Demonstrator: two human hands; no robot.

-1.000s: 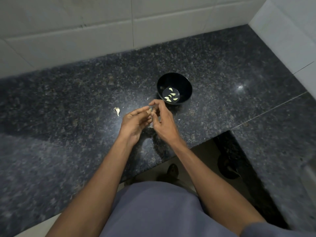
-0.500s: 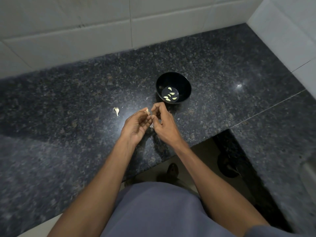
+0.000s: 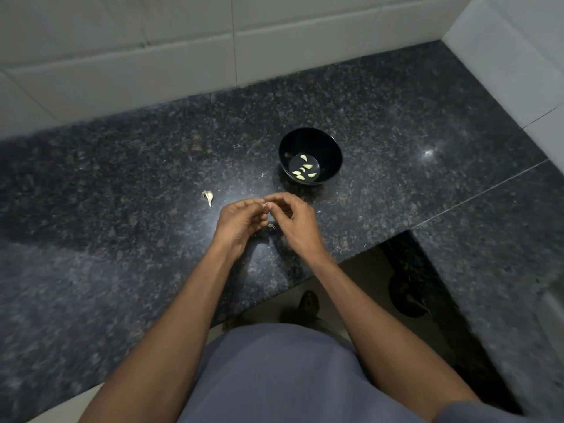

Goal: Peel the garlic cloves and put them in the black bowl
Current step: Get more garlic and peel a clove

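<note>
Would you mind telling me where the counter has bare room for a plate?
Free: the wide stretch between the unpeeled clove and the tiled wall, and the counter right of the black bowl. Crowded: around both hands, with skin scraps.

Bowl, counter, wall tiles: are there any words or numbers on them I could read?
None: no text shows anywhere in the head view.
The black bowl is plain, with no label.
The counter has only speckles.
The wall tiles are blank.
</note>
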